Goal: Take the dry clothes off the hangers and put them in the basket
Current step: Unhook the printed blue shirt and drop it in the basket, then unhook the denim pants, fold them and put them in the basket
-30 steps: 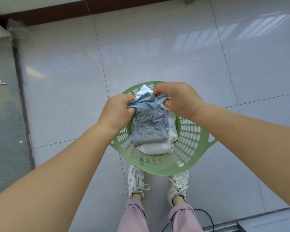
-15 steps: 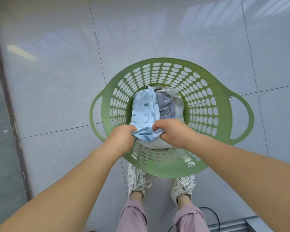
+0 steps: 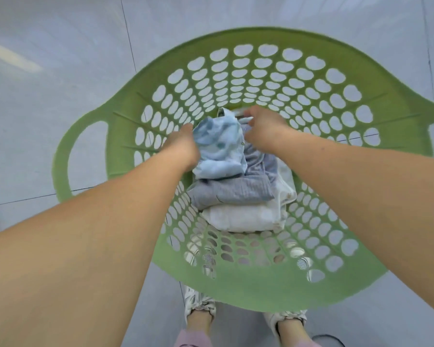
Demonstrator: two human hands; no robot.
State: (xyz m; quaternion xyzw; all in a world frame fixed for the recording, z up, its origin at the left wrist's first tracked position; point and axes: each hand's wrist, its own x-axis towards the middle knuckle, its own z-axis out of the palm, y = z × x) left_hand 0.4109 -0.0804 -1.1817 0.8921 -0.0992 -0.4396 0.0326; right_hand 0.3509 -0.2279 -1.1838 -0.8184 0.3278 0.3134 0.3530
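A round green plastic basket (image 3: 248, 289) with perforated walls and two side handles fills the view, standing on the floor. Inside it lies a stack: a white folded garment (image 3: 243, 217) at the bottom, a grey one (image 3: 236, 191) on it, and a pale blue patterned garment (image 3: 219, 149) on top. My left hand (image 3: 182, 147) grips the blue garment's left edge. My right hand (image 3: 263, 127) holds its far right edge, fingers curled down into the cloth. Both hands are deep inside the basket.
Pale grey floor tiles (image 3: 60, 58) surround the basket. My feet in white sneakers (image 3: 199, 303) stand just under the basket's near rim, and pink trouser cuffs (image 3: 193, 340) show at the bottom edge.
The view has dropped much closer to the basket. Both hands have pushed the blue garment from the near side down onto the grey garment, toward the far side of the stack.
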